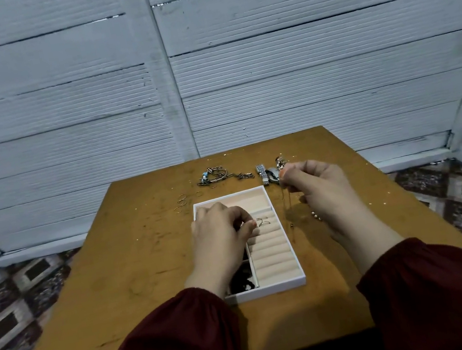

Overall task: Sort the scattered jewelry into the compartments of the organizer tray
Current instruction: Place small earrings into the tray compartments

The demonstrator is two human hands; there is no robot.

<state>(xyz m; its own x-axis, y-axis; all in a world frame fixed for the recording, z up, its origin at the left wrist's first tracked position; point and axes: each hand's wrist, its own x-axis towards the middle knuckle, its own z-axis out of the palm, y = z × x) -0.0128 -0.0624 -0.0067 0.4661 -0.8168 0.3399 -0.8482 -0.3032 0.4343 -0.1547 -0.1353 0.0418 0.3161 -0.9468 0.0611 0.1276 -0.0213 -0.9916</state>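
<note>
Two grips pinch: left grip point(219, 235) a ring point(260, 221) in the organizer tray point(274, 288), right grip point(318, 184) a chain point(286, 203) dangling beside it.

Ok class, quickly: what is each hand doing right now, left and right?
Left hand: fingers curled, pinching a ring over the tray.
Right hand: raised, pinching a thin chain that hangs down.

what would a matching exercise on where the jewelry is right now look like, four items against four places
Items
1 thin chain
2 loose rings
3 metal watch
4 dark jewelry

Places
a near left compartment of the organizer tray
b on the table, past the tray's far left corner
c hanging from the right hand
d on the table, just behind the right hand

Pairs: 1-c, 2-b, 3-d, 4-a
</note>
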